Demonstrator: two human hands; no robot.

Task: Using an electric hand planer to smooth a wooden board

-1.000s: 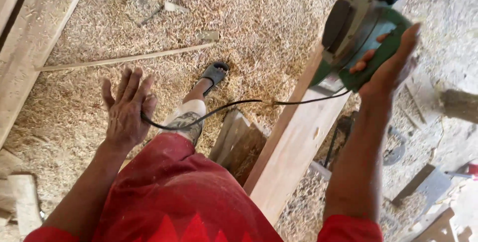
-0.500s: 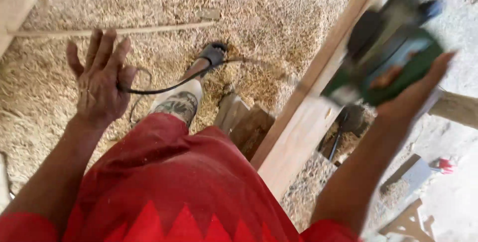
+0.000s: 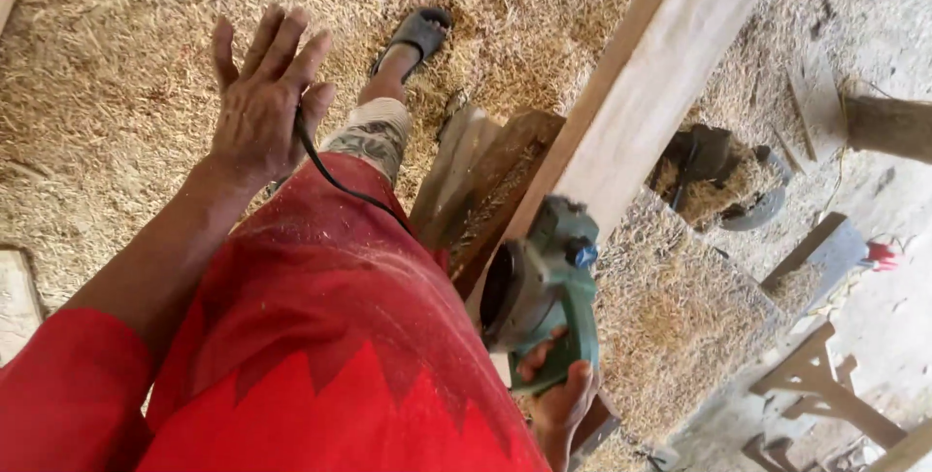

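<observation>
Sawdust and pale wood shavings [image 3: 126, 113] cover the whole ground, from the upper left of the frame to the lower right. Across this carpet runs a long pale wooden beam [image 3: 670, 64], from the top right down toward the centre, where it rests on a dark rough wooden block [image 3: 485, 185].

Your red shirt and red shorts [image 3: 320, 336] fill the lower left of the frame, dusted with fine shavings. Your leg goes up to the top centre, ending in a grey sandal [image 3: 419, 33].

Half a second ago you held the green electric hand planer [image 3: 544, 287] high at the right of the frame, above the beam. Now it is low, at the bottom centre, just beside the near end of the beam, so I judge the pass along the beam is finished and you have carried the machine back to your side. Your right hand [image 3: 561, 399] is closed around its handle from below, fingers wrapped tight.

Your left hand [image 3: 260, 108] is at the upper left, as it was before, fingers spread wide and flat. It grips nothing, but the thin black power cable [image 3: 335, 181] passes under the palm and over your thigh toward the planer. The hand keeps the cable away from the beam.
</observation>
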